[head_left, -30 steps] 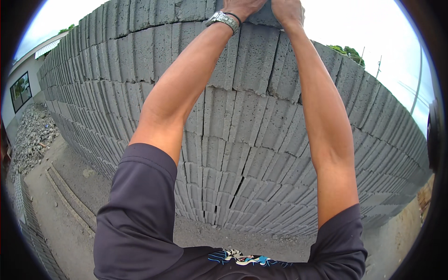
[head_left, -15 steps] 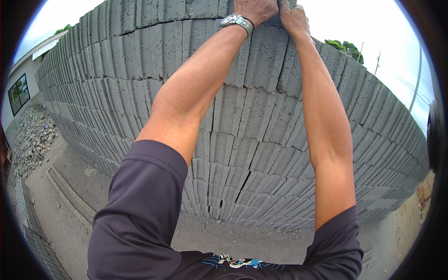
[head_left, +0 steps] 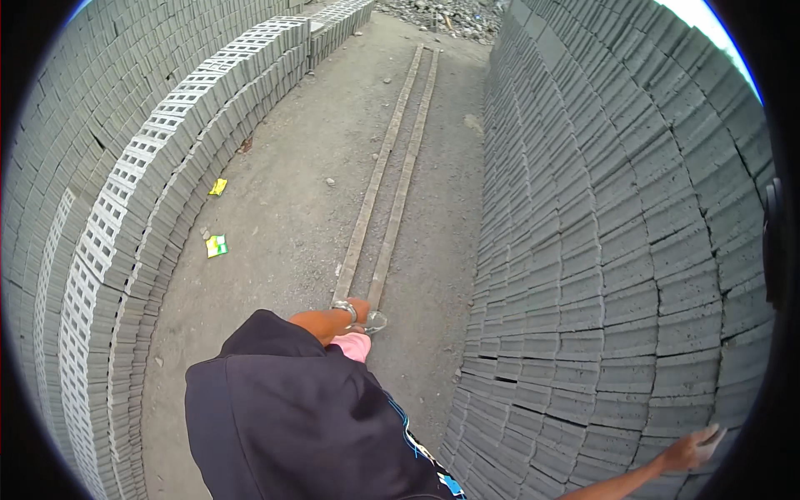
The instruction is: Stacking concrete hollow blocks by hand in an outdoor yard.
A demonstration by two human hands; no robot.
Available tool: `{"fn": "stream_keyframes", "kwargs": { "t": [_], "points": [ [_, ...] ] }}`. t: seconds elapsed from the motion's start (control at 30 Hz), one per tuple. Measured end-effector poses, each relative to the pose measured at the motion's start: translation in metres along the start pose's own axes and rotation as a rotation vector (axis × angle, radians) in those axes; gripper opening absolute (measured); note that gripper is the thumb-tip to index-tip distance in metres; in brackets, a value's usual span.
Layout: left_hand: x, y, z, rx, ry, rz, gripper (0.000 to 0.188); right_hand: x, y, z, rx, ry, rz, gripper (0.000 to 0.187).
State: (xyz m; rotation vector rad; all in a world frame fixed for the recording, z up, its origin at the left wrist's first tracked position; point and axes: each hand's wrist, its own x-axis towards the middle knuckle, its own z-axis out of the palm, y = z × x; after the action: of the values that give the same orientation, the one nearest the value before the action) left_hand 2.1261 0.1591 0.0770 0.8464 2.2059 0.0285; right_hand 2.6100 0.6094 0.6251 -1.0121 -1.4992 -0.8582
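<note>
My left hand (head_left: 359, 312), with a silver watch (head_left: 345, 312) at its wrist, hangs low over the ground beside my pink shorts (head_left: 353, 346). Its fingers are mostly hidden, and a small clear or pale thing (head_left: 377, 321) shows beside them; I cannot make out what it is or whether the hand touches it. At the lower right, my right hand (head_left: 696, 448) reaches toward the tall stack of grey concrete blocks (head_left: 583, 275). Its fingers look stretched apart, with pale grey on their ends, and no block shows in them.
Two long parallel strips (head_left: 386, 158) run along the dirt ground (head_left: 283, 200). To the left stands a low row of hollow blocks (head_left: 125, 187), with a higher block stack (head_left: 58, 100) behind. Yellow wrappers (head_left: 217, 245) lie near that row. Rubble (head_left: 450, 12) lies at the far end.
My view has swung left and down along the stack. Both hands have left its top edge: the left has dropped to my side, and the right is lower beside the stack.
</note>
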Motion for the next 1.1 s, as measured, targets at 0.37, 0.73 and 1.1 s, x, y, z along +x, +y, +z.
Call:
{"fn": "stream_keyframes", "kwargs": {
  "t": [0.37,0.73,1.1],
  "points": [
    [-0.198,-0.513,0.019,-0.946,0.858,-1.295,0.031,-0.624,-0.394,-0.161,0.264,-2.033,1.282,0.023],
    [0.116,-0.456,-0.234,-1.073,0.34,-0.132,0.031,-0.585,-0.762,0.049,0.701,-2.03,1.006,0.035],
    [0.241,-0.67,-0.417,-1.283,0.406,-0.736,0.024,-0.638,-1.036,0.247,0.343,-2.406,0.858,0.036]
  ]
}}
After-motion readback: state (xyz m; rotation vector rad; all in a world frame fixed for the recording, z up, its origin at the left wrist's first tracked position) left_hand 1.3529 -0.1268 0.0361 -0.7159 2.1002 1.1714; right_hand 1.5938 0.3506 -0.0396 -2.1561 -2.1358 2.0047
